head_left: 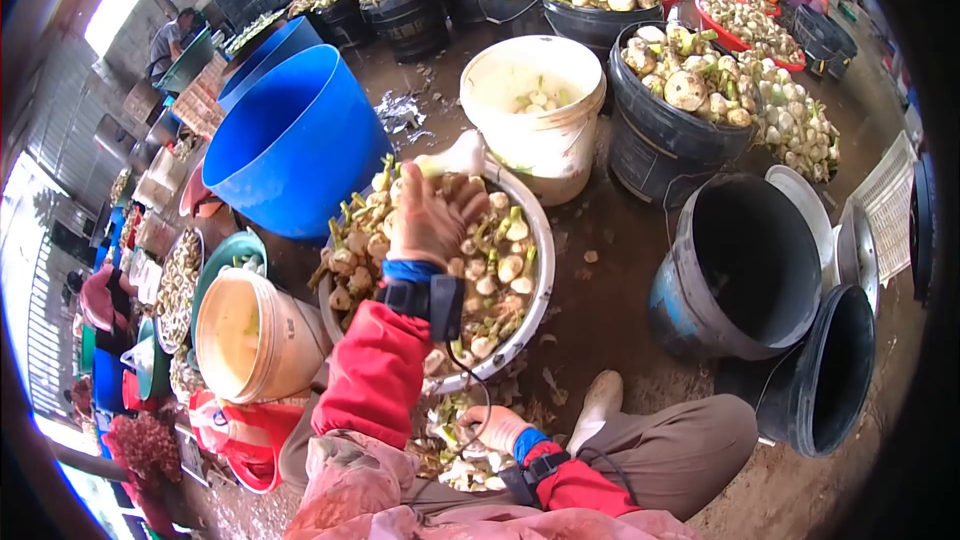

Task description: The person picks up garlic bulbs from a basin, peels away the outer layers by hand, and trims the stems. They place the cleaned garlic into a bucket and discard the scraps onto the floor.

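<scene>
My left hand [432, 220] reaches out over a wide white-rimmed basin [545, 270] filled with garlic bulbs [375, 215] that have short green stems. Its fingers are spread apart. Just beyond the fingertips is a pale, cleaned garlic bulb [462, 154], apparently clear of the hand. Past it stands a white bucket [585, 130] with a few cleaned bulbs inside. Low between my legs, my right hand [500, 430] is closed; what it grips is hidden. Under and beside that hand lie garlic peelings [445, 445].
A blue tub [290, 140] and a cream bucket [300, 340] stand to the left. At right are a black bucket heaped with garlic [650, 155], a grey bucket [690, 290] and a black one [800, 390]. Other people [165, 45] sit farther off among more garlic-filled tubs.
</scene>
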The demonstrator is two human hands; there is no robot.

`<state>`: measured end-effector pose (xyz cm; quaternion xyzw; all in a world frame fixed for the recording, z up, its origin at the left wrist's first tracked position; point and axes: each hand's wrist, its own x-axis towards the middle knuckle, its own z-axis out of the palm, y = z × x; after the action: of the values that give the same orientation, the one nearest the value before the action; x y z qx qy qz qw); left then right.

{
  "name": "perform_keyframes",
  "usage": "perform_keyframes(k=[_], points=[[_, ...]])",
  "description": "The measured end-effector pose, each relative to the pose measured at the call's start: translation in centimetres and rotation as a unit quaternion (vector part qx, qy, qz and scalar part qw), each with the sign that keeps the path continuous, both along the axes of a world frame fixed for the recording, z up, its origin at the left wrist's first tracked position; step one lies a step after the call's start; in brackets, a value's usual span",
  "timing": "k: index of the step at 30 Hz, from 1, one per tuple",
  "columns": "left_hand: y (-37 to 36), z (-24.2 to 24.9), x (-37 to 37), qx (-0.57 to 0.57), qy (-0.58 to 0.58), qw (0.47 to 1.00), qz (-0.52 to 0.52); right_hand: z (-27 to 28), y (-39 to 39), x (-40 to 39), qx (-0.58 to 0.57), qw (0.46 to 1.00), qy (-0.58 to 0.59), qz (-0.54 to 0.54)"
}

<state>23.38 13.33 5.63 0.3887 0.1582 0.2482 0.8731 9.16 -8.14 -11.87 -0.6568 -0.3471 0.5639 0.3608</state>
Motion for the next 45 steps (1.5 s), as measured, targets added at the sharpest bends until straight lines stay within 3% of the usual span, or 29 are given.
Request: perform_keyframes(k=[1, 3, 4, 5, 6, 7, 8, 9, 11, 14, 16, 17, 19, 20, 21, 22, 23, 25, 26, 28, 31, 38, 40, 41, 42, 43, 45], points=[[0.5, 1.7, 1.1, -0.059, -0.001, 0.998, -0.005, 2.5, 0.2, 1.0, -0.092, 0.993, 0.078, -0.010], [3.1, 0.4, 1.0, 0.034, 0.009, 0.999, 0.005, -1.5, 0.2, -0.1, 0.014, 1.000, -0.012, -0.013], [4.8, -1.7, 0.3, 0.028, 0.076, 0.993, 0.091, -1.5, 0.2, 0.1, 0.015, 1.000, -0.006, -0.016], [3.7, -2.4, -1.0, 0.104, 0.136, 0.964, 0.204, -1.0, 0.1, 0.3, -0.010, 0.998, 0.044, -0.045], [6.2, -6.8, -2.7, 0.219, 0.201, 0.919, 0.259, -0.5, 0.1, 0.5, -0.034, 0.992, 0.093, -0.075], [9.4, -12.4, -5.4, 0.446, 0.329, 0.774, 0.306, -0.2, 0.3, 0.8, -0.034, 0.992, 0.098, -0.079], [9.9, -14.1, -6.5, 0.302, 0.439, 0.772, 0.346, 0.1, 0.4, 1.1, -0.051, 0.991, 0.100, -0.074], [8.6, -14.1, -7.0, 0.344, 0.561, 0.652, 0.377, 0.1, 0.4, 1.3, -0.071, 0.990, 0.102, -0.068], [8.7, -15.3, -7.8, 0.335, 0.578, 0.668, 0.328, -0.1, 0.3, 1.2, -0.082, 0.989, 0.104, -0.071], [8.5, -16.3, -7.3, 0.347, 0.597, 0.668, 0.276, 0.8, 0.3, 1.4, -0.073, 0.972, 0.156, -0.158], [8.7, -16.7, -8.0, 0.273, 0.500, 0.776, 0.271, -0.3, 0.6, 1.1, -0.053, 0.968, 0.151, -0.193], [8.6, -16.8, -9.2, 0.273, 0.503, 0.774, 0.271, -0.7, 0.7, 0.6, -0.031, 0.963, 0.148, -0.223], [7.8, -16.7, -12.2, 0.164, 0.392, 0.900, 0.095, 1.6, 1.1, 1.6, -0.057, 0.954, 0.147, -0.253], [4.1, -13.5, -13.0, 0.145, 0.381, 0.908, 0.095, -0.3, 1.4, 0.5, 0.028, 0.936, 0.148, -0.318], [3.1, -15.6, -15.2, 0.189, 0.314, 0.928, 0.066, -2.3, 1.7, -0.5, 0.112, 0.907, 0.146, -0.379], [0.3, -12.3, -15.8, -0.039, 0.222, 0.974, -0.011, -2.2, 1.6, -0.5, 0.127, 0.890, 0.178, -0.401], [-2.0, -11.4, -17.3, -0.071, 0.216, 0.974, -0.004, -1.6, 1.8, 0.1, 0.141, 0.871, 0.209, -0.422], [-6.2, -8.7, -19.4, -0.117, 0.218, 0.969, -0.014, 1.8, 1.6, 1.4, 0.164, 0.845, 0.241, -0.449], [-7.2, -8.8, -20.5, -0.121, 0.210, 0.970, -0.035, 3.0, 1.5, 1.9, 0.172, 0.811, 0.316, -0.461], [-8.5, -9.5, -22.4, -0.114, 0.211, 0.969, -0.065, 3.5, 1.5, 1.7, 0.171, 0.823, 0.304, -0.448], [-10.8, -9.7, -23.6, 0.034, 0.266, 0.963, -0.015, 3.6, 0.8, 1.2, 0.186, 0.847, 0.272, -0.418], [-12.3, -8.4, -24.2, 0.061, 0.308, 0.949, 0.003, 4.7, -0.3, 1.5, 0.204, 0.906, 0.167, -0.332], [-13.2, -8.3, -24.2, 0.326, 0.347, 0.878, 0.047, 4.8, -0.2, 1.2, 0.188, 0.921, 0.129, -0.316], [-13.5, -7.8, -24.0, 0.328, 0.345, 0.878, 0.046, 4.8, -0.1, 1.2, 0.169, 0.935, 0.090, -0.299], [-13.8, -7.0, -23.9, 0.512, 0.379, 0.768, 0.059, 4.7, 0.0, 0.9, 0.172, 0.934, 0.089, -0.300], [-14.0, -6.5, -23.8, 0.671, 0.396, 0.623, 0.070, 4.4, 0.2, 0.4, 0.162, 0.931, 0.062, -0.321], [-14.1, -6.8, -23.8, 0.661, 0.394, 0.634, 0.077, 3.7, 0.2, 0.0, 0.153, 0.927, 0.033, -0.340]])
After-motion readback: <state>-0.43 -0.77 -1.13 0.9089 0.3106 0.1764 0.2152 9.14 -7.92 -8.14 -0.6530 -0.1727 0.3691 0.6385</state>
